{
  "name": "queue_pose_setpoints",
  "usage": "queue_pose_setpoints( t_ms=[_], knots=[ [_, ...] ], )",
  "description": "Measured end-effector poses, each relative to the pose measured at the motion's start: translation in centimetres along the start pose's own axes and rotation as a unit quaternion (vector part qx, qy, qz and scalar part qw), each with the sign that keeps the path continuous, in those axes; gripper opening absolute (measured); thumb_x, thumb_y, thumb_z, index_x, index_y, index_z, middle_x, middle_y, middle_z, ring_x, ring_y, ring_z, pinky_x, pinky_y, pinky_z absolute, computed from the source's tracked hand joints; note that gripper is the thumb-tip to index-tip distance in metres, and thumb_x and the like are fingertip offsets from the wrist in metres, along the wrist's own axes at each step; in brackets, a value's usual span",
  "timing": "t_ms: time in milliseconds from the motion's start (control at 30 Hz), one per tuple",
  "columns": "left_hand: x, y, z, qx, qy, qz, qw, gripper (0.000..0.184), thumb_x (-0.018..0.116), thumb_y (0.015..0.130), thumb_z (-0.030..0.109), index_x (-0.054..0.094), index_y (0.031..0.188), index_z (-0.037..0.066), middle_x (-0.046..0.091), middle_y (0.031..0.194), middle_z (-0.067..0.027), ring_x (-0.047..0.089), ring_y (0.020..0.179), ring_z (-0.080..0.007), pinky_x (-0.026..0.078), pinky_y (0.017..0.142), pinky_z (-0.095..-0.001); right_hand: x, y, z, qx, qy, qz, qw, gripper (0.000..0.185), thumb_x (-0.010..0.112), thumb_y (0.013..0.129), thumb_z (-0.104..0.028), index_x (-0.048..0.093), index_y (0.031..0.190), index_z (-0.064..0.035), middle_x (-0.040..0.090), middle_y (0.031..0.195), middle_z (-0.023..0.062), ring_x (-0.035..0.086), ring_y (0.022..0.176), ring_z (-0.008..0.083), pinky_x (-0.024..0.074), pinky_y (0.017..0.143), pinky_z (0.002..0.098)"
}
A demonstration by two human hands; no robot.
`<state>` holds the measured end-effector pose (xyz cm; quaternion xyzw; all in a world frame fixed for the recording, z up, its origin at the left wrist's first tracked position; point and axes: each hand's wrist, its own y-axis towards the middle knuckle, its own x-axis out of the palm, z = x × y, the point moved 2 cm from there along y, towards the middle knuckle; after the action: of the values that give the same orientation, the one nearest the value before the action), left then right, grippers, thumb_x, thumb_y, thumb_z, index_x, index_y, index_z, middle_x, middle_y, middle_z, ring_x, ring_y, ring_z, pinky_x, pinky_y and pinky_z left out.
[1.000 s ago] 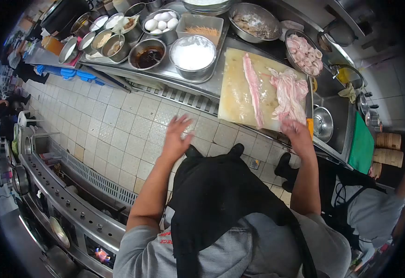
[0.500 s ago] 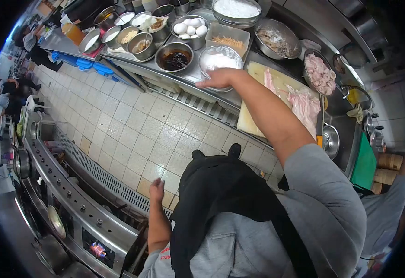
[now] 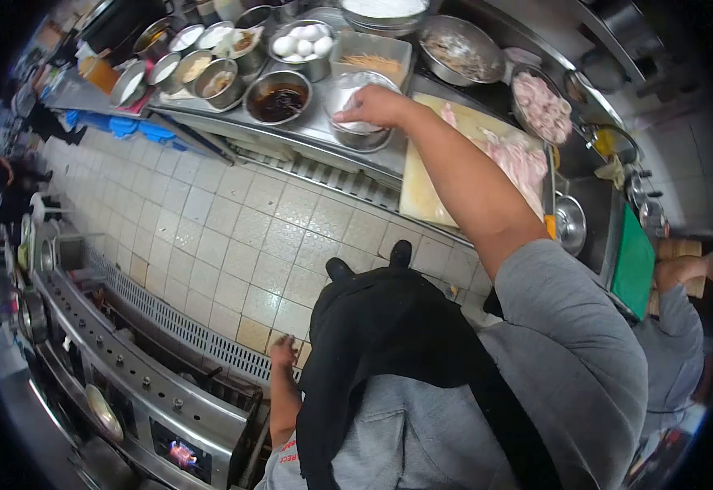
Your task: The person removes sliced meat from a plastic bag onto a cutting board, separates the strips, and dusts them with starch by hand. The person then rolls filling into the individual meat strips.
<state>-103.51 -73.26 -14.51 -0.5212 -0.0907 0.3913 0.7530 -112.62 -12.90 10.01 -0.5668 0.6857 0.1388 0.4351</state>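
Over the metal bowl of white powder (image 3: 338, 96), my right hand (image 3: 370, 108) reaches in with its fingers pressed together at the powder; what they hold is hidden. My left hand (image 3: 284, 351) hangs low beside my apron, away from the counter, its fingers curled and small in view. The pale cutting board (image 3: 422, 189) lies right of the bowl, partly behind my right forearm. On it are a pink strip of meat (image 3: 448, 115), mostly covered by the arm, and a crumpled pale pink piece (image 3: 522, 163).
Left of the powder are a bowl of dark sauce (image 3: 279, 102) and a bowl of eggs (image 3: 302, 41). A bowl of rolled meat (image 3: 541, 106) stands by the sink. A burner flame (image 3: 182, 454) burns at lower left. A co-worker's arm (image 3: 683, 271) is at right.
My right hand has left the meat on the board and moved left into the powder bowl. My left hand has dropped down toward my side. The view has shifted.
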Motion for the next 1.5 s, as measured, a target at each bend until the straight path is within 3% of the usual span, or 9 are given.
queue_pose_setpoints(
  t_ms=[167, 367, 567, 767, 833, 1133, 1233, 1300, 1500],
  knots=[
    [-0.6, 6.1, 5.2, 0.152, 0.022, 0.043, 0.987, 0.042, 0.063, 0.092, 0.022, 0.058, 0.122, -0.007, 0.068, 0.106, -0.0135, 0.064, 0.088, -0.0206, 0.052, 0.074, -0.0323, -4.0, -11.6, 5.6, 0.02, 0.054, 0.222, 0.973, 0.034, 0.077, 0.072, -0.027, 0.068, 0.094, -0.0019, 0.069, 0.089, 0.0177, 0.066, 0.08, 0.0279, 0.0507, 0.074, 0.0371],
    [5.8, 3.7, 19.5, 0.384, 0.164, -0.021, 0.908, 0.035, 0.064, 0.09, 0.017, 0.061, 0.12, -0.002, 0.068, 0.107, -0.0186, 0.068, 0.095, -0.0256, 0.053, 0.083, -0.0337, 2.1, -23.1, 13.3, 0.191, 0.046, 0.18, 0.964, 0.027, 0.075, 0.073, -0.021, 0.07, 0.092, -0.0024, 0.069, 0.085, 0.0177, 0.066, 0.079, 0.0288, 0.0508, 0.075, 0.0394],
    [17.0, -5.8, 29.8, 0.525, 0.136, -0.164, 0.824, 0.033, 0.065, 0.088, 0.008, 0.062, 0.12, 0.002, 0.068, 0.106, -0.0128, 0.067, 0.087, -0.0208, 0.054, 0.08, -0.031, 3.9, -26.3, 13.1, 0.204, 0.417, 0.302, 0.833, 0.02, 0.068, 0.081, -0.003, 0.068, 0.1, 0.0004, 0.068, 0.087, 0.0075, 0.065, 0.073, 0.0134, 0.053, 0.064, 0.0263],
    [29.4, -9.2, 30.4, 0.427, 0.111, -0.284, 0.851, 0.039, 0.065, 0.09, 0.014, 0.057, 0.126, 0.001, 0.066, 0.113, -0.0108, 0.065, 0.088, -0.0178, 0.053, 0.074, -0.0309, 7.1, -29.7, 14.2, 0.143, 0.13, 0.227, 0.955, 0.036, 0.067, 0.078, -0.003, 0.066, 0.114, -0.0067, 0.068, 0.098, 0.0135, 0.066, 0.09, 0.0299, 0.0515, 0.083, 0.0358],
    [32.5, -9.4, 30.1, 0.36, 0.082, -0.311, 0.875, 0.041, 0.064, 0.091, 0.015, 0.055, 0.128, 0.001, 0.065, 0.116, -0.0087, 0.065, 0.089, -0.018, 0.052, 0.075, -0.0307, 7.5, -30.6, 13.5, -0.023, -0.043, 0.287, 0.957, 0.034, 0.067, 0.079, -0.005, 0.067, 0.113, -0.0084, 0.065, 0.102, 0.0136, 0.065, 0.091, 0.0308, 0.0515, 0.084, 0.0355],
    [35.4, -11.4, 28.5, 0.236, -0.033, -0.316, 0.918, 0.041, 0.062, 0.094, 0.019, 0.053, 0.13, 0.003, 0.064, 0.114, -0.0063, 0.065, 0.091, -0.0169, 0.05, 0.075, -0.0286, -4.6, -27.1, 9.3, -0.084, 0.113, 0.478, 0.867, 0.011, 0.065, 0.077, -0.002, 0.064, 0.088, -0.0043, 0.059, 0.079, 0.0062, 0.057, 0.071, 0.0134, 0.0468, 0.065, 0.0267],
    [35.3, -11.7, 27.6, 0.24, -0.051, -0.301, 0.921, 0.042, 0.062, 0.095, 0.02, 0.051, 0.131, 0.003, 0.065, 0.113, -0.0058, 0.065, 0.091, -0.0175, 0.051, 0.076, -0.0295, -5.3, -25.7, 9.3, -0.034, 0.237, 0.429, 0.871, 0.017, 0.067, 0.078, -0.014, 0.066, 0.092, -0.0035, 0.066, 0.093, 0.0169, 0.066, 0.086, 0.0292, 0.0512, 0.075, 0.0382],
    [35.0, -11.7, 27.8, 0.245, -0.074, -0.29, 0.922, 0.041, 0.061, 0.095, 0.02, 0.051, 0.131, 0.003, 0.064, 0.115, -0.0056, 0.065, 0.092, -0.0177, 0.051, 0.076, -0.0301, -1.6, -23.9, 11.5, 0.03, 0.102, 0.221, 0.969, 0.027, 0.071, 0.076, -0.011, 0.07, 0.103, -0.0073, 0.065, 0.089, 0.0127, 0.064, 0.08, 0.0223, 0.0511, 0.075, 0.0327],
    [34.3, -11.3, 29.1, 0.226, -0.069, -0.345, 0.908, 0.038, 0.053, 0.095, 0.01, 0.051, 0.133, 0.005, 0.063, 0.119, -0.0066, 0.065, 0.093, -0.018, 0.051, 0.079, -0.031, 7.7, -29.9, 13.3, -0.037, -0.09, 0.175, 0.98, 0.027, 0.068, 0.078, -0.013, 0.069, 0.105, -0.0068, 0.058, 0.105, 0.0176, 0.058, 0.103, 0.0358, 0.0486, 0.088, 0.0426]
  ],
)
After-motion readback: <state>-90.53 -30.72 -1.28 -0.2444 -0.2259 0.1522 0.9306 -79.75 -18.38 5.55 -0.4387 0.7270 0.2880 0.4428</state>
